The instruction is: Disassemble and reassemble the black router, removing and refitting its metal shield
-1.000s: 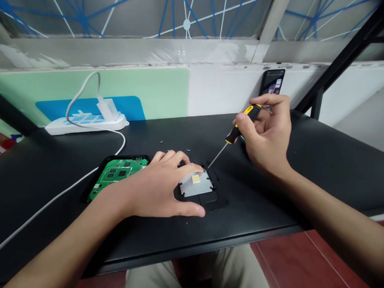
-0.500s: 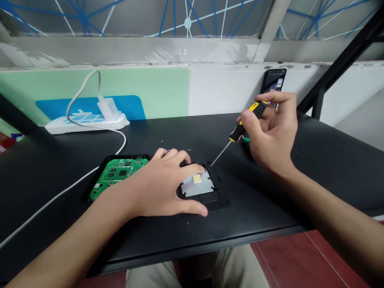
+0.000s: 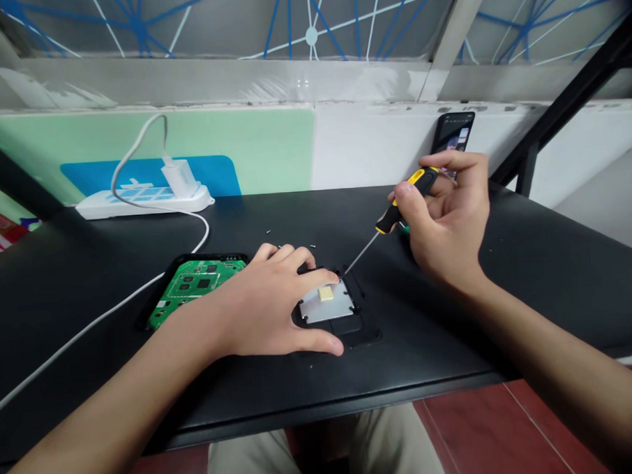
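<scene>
My left hand [image 3: 266,305] spans a black plastic cover [image 3: 370,337], holding it against the tabletop. Its index finger touches the far edge of a silver metal plate [image 3: 330,312] in the cover, and the thumb lies toward the near side. A small cream pad [image 3: 325,294] sits on the plate. In my right hand [image 3: 449,224] is a yellow and black screwdriver [image 3: 421,183], its handle pinched between thumb and fingers. The slanted shaft ends at the plate's far right corner; whether it sits in a screw cannot be made out. Beside my left wrist lies a green circuit board [image 3: 192,284] in a black shell.
Tiny screws [image 3: 312,246] lie beyond my left hand. A white power strip [image 3: 147,202] with a plugged-in charger [image 3: 178,176] stands at the back left, its white cable [image 3: 89,315] crossing the table. A phone [image 3: 454,131] leans on the wall. Something green is partly hidden behind my right hand.
The screwdriver's tip has shifted slightly left, closer to the plate's corner. My left hand keeps its place on the cover, and the view has moved a little.
</scene>
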`<action>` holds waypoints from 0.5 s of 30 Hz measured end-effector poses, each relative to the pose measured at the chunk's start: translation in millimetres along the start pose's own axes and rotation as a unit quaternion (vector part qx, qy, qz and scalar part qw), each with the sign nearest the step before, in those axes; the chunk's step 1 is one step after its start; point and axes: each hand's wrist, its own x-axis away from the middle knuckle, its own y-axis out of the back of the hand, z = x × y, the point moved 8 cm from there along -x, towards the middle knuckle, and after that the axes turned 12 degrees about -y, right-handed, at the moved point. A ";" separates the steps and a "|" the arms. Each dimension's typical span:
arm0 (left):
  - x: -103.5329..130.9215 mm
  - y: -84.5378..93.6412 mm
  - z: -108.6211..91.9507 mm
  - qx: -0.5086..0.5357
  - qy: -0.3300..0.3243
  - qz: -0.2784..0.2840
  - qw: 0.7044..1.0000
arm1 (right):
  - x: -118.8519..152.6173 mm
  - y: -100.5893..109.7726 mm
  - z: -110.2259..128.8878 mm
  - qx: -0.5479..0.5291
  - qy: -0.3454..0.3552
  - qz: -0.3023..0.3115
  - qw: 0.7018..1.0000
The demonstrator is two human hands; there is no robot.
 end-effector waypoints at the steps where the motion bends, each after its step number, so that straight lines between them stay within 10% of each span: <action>1: -0.1 0.1 -0.2 0.001 -0.001 0.000 1.000 | 0.2 0.1 0.3 0.001 0.001 0.000 1.000; 15: -0.1 0.0 -0.2 0.001 0.002 0.000 1.000 | 2.3 -2.4 8.2 0.011 0.044 0.007 0.999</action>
